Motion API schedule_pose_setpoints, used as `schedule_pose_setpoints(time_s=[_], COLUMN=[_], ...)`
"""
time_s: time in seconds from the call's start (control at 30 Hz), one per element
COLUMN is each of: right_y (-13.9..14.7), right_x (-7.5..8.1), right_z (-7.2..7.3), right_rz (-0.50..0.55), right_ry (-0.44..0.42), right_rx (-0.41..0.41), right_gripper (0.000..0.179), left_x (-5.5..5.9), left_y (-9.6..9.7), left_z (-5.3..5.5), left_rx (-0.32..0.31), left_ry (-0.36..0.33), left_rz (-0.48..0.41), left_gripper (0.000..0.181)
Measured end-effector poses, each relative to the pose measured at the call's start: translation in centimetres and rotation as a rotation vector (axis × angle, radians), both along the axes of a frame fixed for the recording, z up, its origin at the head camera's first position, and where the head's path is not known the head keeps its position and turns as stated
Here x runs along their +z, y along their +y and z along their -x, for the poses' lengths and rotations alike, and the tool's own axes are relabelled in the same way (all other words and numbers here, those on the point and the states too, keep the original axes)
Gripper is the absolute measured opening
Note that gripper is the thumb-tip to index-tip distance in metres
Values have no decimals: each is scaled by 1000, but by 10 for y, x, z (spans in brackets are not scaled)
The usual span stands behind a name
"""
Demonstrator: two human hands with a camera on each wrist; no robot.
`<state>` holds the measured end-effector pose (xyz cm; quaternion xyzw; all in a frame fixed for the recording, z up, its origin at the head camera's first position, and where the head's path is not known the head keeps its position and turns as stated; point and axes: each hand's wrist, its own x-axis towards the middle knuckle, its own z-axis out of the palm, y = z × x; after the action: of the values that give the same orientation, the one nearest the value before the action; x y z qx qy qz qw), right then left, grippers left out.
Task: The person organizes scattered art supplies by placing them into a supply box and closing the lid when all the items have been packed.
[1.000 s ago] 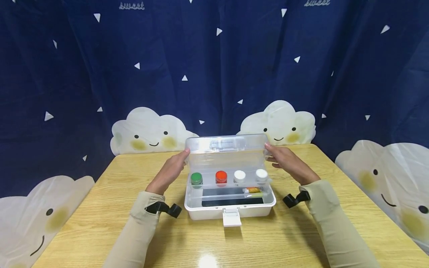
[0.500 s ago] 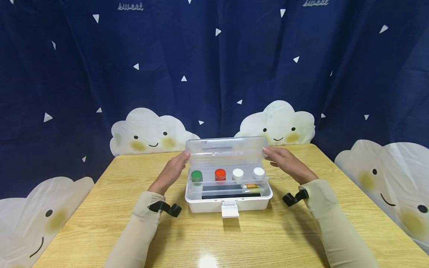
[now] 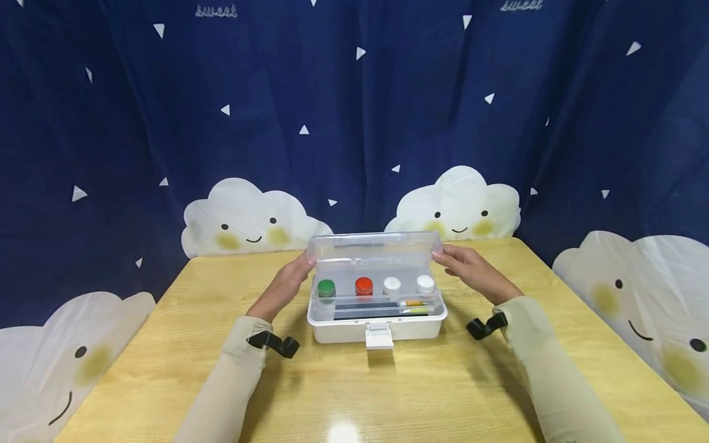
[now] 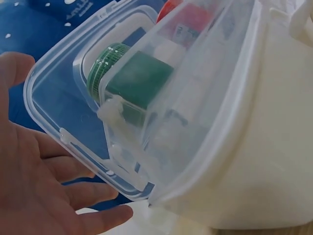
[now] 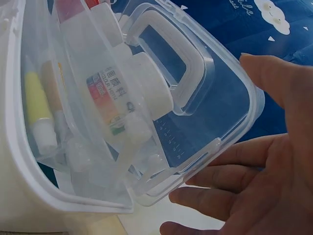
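Note:
A white toolbox stands on the table with its clear hinged lid raised. At the lid's left end my left hand holds the edge, thumb in front and fingers behind. My right hand holds the right end the same way. Across the clear tray sit a green-lidded jar, a red-lidded jar and two white-lidded jars, one beside the red and one far right. Below lie an orange-and-white tube, a yellow-green one and something flat and black.
The white latch hangs down at the toolbox's front. Wooden tabletop surrounds it, and a dark blue curtain with cloud faces hangs behind. Black wrist mounts stick out from both sleeves.
The toolbox has slid away from me, and its lid's top edge sits lower in view. Both hands have stayed at the lid's ends. The jars now appear nearer the toolbox's front rim.

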<state>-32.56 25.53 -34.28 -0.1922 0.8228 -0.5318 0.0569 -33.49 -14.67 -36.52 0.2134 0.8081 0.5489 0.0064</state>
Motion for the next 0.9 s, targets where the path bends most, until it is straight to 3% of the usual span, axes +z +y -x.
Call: schedule_pose_setpoints(time_s=[0.27, 0.67, 0.9], right_y=[2, 4, 4], right_x=[-6, -3, -3], right_z=[1, 2, 3], right_rz=[-24, -20, -48], right_ry=[32, 27, 22], right_rx=[24, 28, -16], right_gripper=[53, 59, 62], left_x=[-6, -4, 0], left_y=[-5, -12, -12], left_z=[4, 5, 1], left_rx=[-62, -125, -108], left_ry=[-11, 4, -33], left_rz=[-2, 6, 26], left_gripper=[61, 66, 72])
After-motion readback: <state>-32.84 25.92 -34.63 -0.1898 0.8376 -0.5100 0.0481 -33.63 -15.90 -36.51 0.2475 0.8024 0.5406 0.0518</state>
